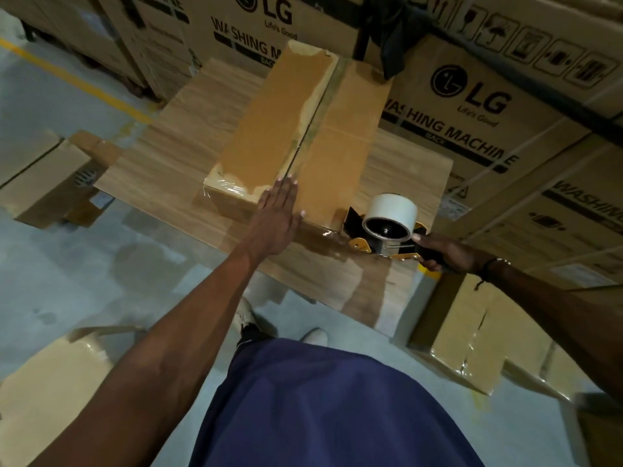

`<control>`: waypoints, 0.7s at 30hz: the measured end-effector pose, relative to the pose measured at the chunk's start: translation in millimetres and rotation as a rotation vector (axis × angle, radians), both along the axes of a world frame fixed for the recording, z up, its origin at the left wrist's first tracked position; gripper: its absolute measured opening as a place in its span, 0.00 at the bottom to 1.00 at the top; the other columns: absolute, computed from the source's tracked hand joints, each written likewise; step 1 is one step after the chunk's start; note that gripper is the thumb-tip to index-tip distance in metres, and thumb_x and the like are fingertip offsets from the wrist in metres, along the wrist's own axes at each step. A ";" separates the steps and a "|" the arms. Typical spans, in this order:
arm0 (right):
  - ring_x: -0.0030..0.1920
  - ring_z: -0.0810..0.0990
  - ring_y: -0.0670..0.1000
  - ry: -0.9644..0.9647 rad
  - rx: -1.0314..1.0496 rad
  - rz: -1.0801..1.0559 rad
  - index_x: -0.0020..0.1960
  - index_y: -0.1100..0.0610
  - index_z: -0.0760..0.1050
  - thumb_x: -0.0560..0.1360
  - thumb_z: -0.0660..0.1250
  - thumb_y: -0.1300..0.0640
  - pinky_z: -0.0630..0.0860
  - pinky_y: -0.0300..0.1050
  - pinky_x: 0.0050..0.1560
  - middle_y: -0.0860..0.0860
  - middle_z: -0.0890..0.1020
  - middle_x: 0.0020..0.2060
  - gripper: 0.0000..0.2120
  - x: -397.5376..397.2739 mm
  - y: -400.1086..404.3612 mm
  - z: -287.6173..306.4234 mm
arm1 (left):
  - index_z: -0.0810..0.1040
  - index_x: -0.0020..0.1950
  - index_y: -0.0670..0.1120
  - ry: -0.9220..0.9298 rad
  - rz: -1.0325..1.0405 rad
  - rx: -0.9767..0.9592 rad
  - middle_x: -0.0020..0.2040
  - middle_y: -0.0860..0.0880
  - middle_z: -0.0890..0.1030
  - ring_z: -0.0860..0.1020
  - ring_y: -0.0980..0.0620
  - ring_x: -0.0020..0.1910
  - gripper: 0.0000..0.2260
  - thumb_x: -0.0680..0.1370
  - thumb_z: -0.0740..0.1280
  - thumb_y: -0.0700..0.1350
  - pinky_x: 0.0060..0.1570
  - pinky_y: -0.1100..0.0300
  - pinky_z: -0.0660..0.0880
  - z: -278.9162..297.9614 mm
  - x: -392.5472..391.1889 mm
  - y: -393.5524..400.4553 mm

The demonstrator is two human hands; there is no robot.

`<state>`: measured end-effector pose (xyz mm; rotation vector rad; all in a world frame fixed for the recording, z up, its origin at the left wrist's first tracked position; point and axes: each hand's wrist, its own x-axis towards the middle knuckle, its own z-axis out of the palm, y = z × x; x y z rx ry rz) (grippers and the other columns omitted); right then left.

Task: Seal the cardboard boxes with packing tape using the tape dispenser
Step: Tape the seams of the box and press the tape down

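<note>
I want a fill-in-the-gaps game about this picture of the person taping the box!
1. The left hand presses flat on the ____.
2. The right hand holds the tape ____.
3. The roll of tape is coloured ____.

Missing words: box; dispenser; white

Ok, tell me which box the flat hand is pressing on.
The long plain box on the wooden table, under the left hand. The printed boxes behind go untouched.
</note>
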<state>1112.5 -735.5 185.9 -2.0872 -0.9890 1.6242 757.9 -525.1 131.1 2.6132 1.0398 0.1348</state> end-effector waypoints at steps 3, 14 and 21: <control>0.33 0.70 0.49 -0.021 -0.018 0.053 0.47 0.42 0.73 0.82 0.58 0.35 0.68 0.33 0.29 0.50 0.73 0.37 0.13 -9.0 5.9 10.8 | 0.46 0.84 0.41 0.014 -0.001 0.004 0.85 0.44 0.45 0.42 0.46 0.83 0.32 0.86 0.43 0.59 0.81 0.45 0.47 0.2 0.3 -0.2; 0.27 0.59 0.52 -0.100 0.027 0.239 0.38 0.60 0.70 0.67 0.59 0.17 0.61 0.46 0.31 0.55 0.65 0.28 0.42 -34.3 37.3 41.3 | 0.46 0.84 0.41 0.044 0.003 0.018 0.85 0.44 0.45 0.43 0.45 0.84 0.31 0.87 0.44 0.59 0.81 0.43 0.49 2.5 0.7 -0.9; 0.26 0.57 0.49 -0.049 0.048 0.083 0.38 0.59 0.68 0.80 0.57 0.31 0.59 0.42 0.28 0.49 0.63 0.26 0.31 -42.1 32.5 33.7 | 0.46 0.84 0.41 0.027 0.001 -0.010 0.85 0.44 0.45 0.42 0.45 0.83 0.32 0.86 0.43 0.60 0.81 0.45 0.46 6.7 -0.8 -2.3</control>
